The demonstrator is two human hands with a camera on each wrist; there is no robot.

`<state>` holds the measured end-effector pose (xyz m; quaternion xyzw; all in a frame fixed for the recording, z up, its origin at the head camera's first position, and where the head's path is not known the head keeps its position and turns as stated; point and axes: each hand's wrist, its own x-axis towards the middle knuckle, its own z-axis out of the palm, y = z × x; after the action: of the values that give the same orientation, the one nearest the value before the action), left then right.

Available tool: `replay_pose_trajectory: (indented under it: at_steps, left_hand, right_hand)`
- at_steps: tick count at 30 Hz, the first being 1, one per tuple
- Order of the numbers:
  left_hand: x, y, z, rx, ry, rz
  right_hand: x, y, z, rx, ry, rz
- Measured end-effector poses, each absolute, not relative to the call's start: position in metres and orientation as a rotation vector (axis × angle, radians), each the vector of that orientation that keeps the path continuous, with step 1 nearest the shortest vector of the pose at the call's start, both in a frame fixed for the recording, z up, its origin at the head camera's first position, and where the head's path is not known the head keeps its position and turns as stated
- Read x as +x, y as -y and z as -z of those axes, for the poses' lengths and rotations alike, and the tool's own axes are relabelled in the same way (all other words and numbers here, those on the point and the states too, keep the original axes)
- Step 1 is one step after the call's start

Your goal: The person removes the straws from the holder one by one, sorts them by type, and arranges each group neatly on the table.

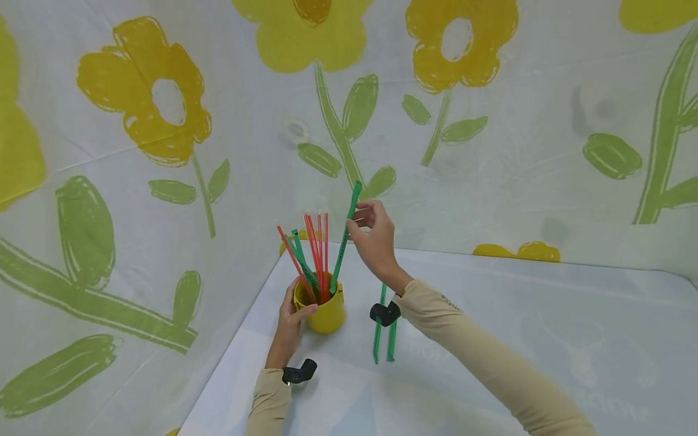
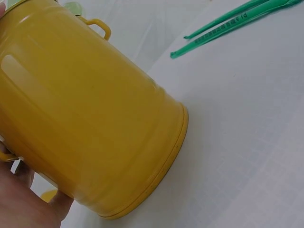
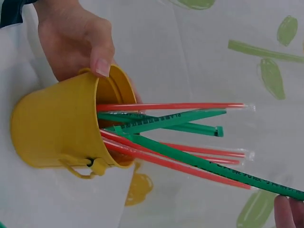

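Observation:
My left hand (image 1: 291, 315) holds a small yellow metal bucket (image 1: 328, 319) by its side, with the thumb at the rim (image 3: 101, 66). Several red straws (image 1: 326, 242) in clear wrappers and a few straws in green printed wrappers (image 3: 190, 116) stand in it, leaning different ways. Above and right of the bucket, my right hand (image 1: 376, 236) pinches another green-wrapped straw (image 1: 349, 225) near its upper part. That straw's lower end reaches into the bucket's mouth. In the left wrist view the yellow wall (image 2: 90, 109) of the bucket fills much of the frame.
On the white table (image 1: 469, 303), right of the bucket, lie two more green-wrapped straws (image 1: 392, 342), partly under my right forearm. A flower-printed cloth (image 1: 251, 151) hangs behind and to the left. Each wrist wears a black camera (image 1: 300, 371).

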<state>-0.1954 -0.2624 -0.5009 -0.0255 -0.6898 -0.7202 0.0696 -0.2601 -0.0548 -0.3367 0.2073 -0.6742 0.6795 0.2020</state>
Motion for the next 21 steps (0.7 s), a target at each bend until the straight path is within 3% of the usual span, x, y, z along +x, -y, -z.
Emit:
replay_pose_trajectory:
  at_steps: [10, 21]
  left_hand:
    - [-0.195, 0.263, 0.502, -0.075, 2.054, 2.178]
    - [-0.196, 0.263, 0.502, -0.089, 2.054, 2.182]
  right_hand:
    - [-0.237, 0.036, 0.315, 0.583, 1.898, -1.927]
    - [-0.235, 0.022, 0.319, 0.562, 1.914, -1.907]
